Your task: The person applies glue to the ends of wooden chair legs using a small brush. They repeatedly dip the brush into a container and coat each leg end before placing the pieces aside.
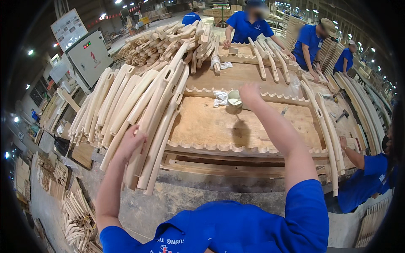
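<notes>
My left hand is curled round one of several long, pale, curved wooden furniture legs lying side by side at the left of the workbench. Several of these legs have an oval slot near the far end. My right hand is closed at the right of the rim of a small cup with whitish stuff inside. What its fingers hold, if anything, is hidden. A crumpled white cloth lies just left of the cup.
Scalloped wooden rails cross the sawdust-covered bench. More curved legs lie along its right side, near a hammer. A large wood pile and a grey control cabinet stand far left. Co-workers in blue stand opposite and at right.
</notes>
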Demonstrator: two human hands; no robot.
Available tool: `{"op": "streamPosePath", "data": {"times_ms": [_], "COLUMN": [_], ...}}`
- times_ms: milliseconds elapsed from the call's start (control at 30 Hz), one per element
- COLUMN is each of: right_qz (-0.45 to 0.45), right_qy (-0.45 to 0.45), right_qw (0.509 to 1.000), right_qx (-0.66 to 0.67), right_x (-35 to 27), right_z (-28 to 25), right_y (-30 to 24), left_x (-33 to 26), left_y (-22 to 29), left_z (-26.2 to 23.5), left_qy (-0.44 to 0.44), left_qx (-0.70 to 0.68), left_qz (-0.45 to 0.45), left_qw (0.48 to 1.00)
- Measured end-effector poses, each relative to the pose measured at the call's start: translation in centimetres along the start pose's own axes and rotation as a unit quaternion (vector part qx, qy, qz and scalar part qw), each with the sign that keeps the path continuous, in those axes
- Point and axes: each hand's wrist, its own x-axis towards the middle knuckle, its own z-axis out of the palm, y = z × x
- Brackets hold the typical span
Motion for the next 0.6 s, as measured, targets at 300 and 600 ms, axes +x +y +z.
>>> {"op": "streamPosePath", "data": {"times_ms": [300, 600], "right_qz": [0.109, 0.102], "right_qy": [-0.040, 0.029], "right_qw": [0.958, 0.838], "right_qx": [0.262, 0.536], "right_x": [-2.1, -3.5], "right_z": [6.9, 14.9], "right_y": [0.9, 1.6], "left_x": [-8.3, -9.9], "left_y": [-4.1, -10.0], "left_z": [13.2, 24.8], "left_qy": [-0.012, -0.003], "left_qx": [-0.151, -0.196], "left_qz": [0.015, -0.009], "left_qw": [0.988, 0.981]}}
